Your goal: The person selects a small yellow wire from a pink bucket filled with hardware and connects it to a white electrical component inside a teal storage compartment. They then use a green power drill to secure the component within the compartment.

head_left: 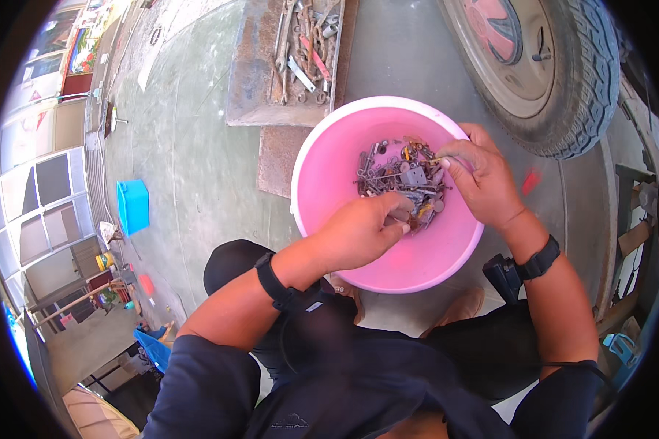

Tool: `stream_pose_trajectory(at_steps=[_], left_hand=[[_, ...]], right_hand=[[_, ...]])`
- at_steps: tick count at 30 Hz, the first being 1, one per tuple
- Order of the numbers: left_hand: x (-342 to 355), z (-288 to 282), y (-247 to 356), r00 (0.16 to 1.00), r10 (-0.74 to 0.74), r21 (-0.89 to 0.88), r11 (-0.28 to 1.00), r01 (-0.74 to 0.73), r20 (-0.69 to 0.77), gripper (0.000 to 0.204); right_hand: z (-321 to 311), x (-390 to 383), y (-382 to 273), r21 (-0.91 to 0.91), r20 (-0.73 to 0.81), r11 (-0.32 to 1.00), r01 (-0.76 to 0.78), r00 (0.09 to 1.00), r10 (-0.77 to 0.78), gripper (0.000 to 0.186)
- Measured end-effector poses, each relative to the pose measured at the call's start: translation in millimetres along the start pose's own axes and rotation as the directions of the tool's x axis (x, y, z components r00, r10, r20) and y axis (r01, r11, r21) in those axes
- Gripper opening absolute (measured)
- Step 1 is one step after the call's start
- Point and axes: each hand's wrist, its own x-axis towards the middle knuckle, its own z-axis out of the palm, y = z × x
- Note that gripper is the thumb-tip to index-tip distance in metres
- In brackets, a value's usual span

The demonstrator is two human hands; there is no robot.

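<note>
A pink plastic bucket (pixel 329 172) sits before me, holding a heap of small metal hardware (pixel 410 175), mostly screws, bolts and washers with a few yellow bits. My left hand (pixel 362 230) reaches into the lower part of the heap, fingers curled among the pieces; what they hold, if anything, is hidden. My right hand (pixel 476 175) is at the bucket's right side, thumb and finger pinching a small thin yellowish piece above the heap.
A rusty metal tray (pixel 243 110) of wrenches lies beyond the bucket on a metal plate (pixel 274 164). A large tyred wheel (pixel 586 88) lies at upper right. A blue bin (pixel 132 206) stands on the floor (pixel 176 168) at left, with windows and clutter along that side.
</note>
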Motion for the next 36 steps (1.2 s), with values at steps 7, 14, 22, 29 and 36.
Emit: stream_pose_trajectory(at_steps=[7,14,22,29,36], left_hand=[[7,6,16,0.984,0.176,0.06,0.983,-0.174,-0.035,0.03],[10,4,24,0.98,0.2,0.22,0.957,-0.191,-0.02,0.032],[6,3,24,0.976,0.216,0.263,0.942,-0.208,0.002,0.034],[6,1,21,0.968,0.253,0.269,0.932,-0.242,-0.007,0.034],[4,-1,24,0.969,0.249,0.269,0.933,-0.24,0.001,0.034]], right_hand=[[-1,0,6,-0.058,0.007,0.997,0.052,0.999,-0.051,0.014],[-4,-1,-1,-0.026,0.023,1.0,0.0,1.0,0.001,0.016],[-5,-1,-2,-0.029,0.019,1.0,0.0,1.0,0.001,0.021],[-3,-1,-3,-0.009,0.008,1.0,0.021,1.0,-0.021,0.015],[-4,-1,-3,-0.032,0.015,0.999,0.025,1.0,-0.024,0.014]])
